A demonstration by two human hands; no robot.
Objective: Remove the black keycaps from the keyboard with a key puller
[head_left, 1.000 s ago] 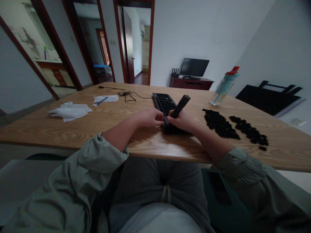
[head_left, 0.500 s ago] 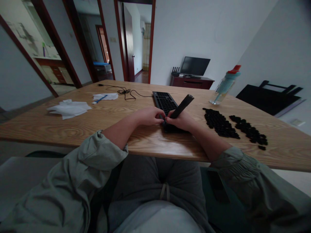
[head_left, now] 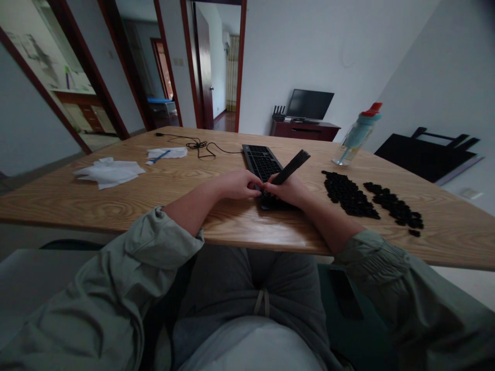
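A black keyboard (head_left: 264,161) lies lengthwise on the table in front of me, partly covered by my hands. My right hand (head_left: 288,190) is closed round a thick black pen-shaped tool (head_left: 291,167), its top end leaning up and to the right. The tool's lower tip is hidden by my fingers, close over the keyboard. Against the keyboard's left side, my left hand (head_left: 244,184) has its thumb and fingers closed together near that tip. I cannot make out whether something is between them. Black keycaps (head_left: 348,195) lie in a dense block right of my right hand.
A second group of keycaps (head_left: 394,206) lies farther right. Behind them stands a clear bottle (head_left: 351,139) with a red lid. White tissues (head_left: 110,172) lie on the left, near a blue-handled brush (head_left: 159,156) on another tissue. The black cable (head_left: 199,145) runs behind the keyboard.
Both hands stay at the keyboard with only slight finger movement. The black tool is tilted a little further to the right. The whole view has shifted slightly.
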